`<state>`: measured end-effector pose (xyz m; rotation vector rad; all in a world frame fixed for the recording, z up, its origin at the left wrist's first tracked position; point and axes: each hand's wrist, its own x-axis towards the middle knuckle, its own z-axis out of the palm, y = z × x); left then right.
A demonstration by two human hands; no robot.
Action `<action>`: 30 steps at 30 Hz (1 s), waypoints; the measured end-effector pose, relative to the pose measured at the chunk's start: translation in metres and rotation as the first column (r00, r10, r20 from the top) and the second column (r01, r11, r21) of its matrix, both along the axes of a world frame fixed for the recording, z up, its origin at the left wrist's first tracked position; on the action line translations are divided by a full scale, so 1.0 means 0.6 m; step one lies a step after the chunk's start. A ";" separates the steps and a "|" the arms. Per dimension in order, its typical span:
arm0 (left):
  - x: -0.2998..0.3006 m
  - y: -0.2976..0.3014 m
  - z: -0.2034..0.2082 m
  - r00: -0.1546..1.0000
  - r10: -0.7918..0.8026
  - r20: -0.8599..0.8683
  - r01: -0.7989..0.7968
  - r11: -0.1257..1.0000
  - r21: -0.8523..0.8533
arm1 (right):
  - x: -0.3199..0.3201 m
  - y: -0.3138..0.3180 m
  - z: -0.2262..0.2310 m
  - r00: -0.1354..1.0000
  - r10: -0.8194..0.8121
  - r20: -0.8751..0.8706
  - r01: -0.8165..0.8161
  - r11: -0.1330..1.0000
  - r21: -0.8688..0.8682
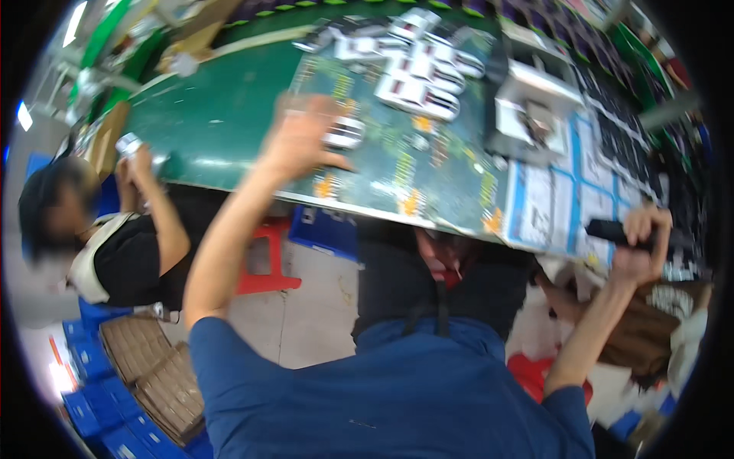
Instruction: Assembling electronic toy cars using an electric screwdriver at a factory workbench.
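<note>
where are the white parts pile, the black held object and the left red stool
White parts pile (420,64): head view, its middle
Black held object (605,230): head view, exposed left end
Left red stool (276,254): head view, right leg

Left arm (233,233) extended forward, left hand (302,136) blurred, thumb (336,161) held apart; right arm (585,330) extended out sideways, right hand (642,239) gripping, its fingers (636,226) curled.

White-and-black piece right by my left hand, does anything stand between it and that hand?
Nothing visible does: the white-and-black piece shows right beside your left hand. Motion blur hides whether they touch.
</note>
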<state>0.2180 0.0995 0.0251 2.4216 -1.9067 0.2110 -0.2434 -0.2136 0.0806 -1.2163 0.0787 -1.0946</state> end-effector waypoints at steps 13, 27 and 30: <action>-0.413 -0.202 -0.052 0.802 -0.374 -0.466 0.099 0.852 -0.513 | 0.081 0.035 -0.033 0.897 -0.407 -0.174 0.387 0.912 -0.136; -0.353 -0.286 0.075 0.808 -0.398 -0.435 -0.029 0.710 -0.704 | 0.055 0.033 -0.038 0.892 -0.415 -0.177 0.384 0.904 -0.186; -0.271 -0.375 0.187 0.898 -0.326 -0.295 -0.018 0.642 -0.766 | 0.038 0.038 -0.016 0.924 -0.338 -0.177 0.333 0.941 -0.061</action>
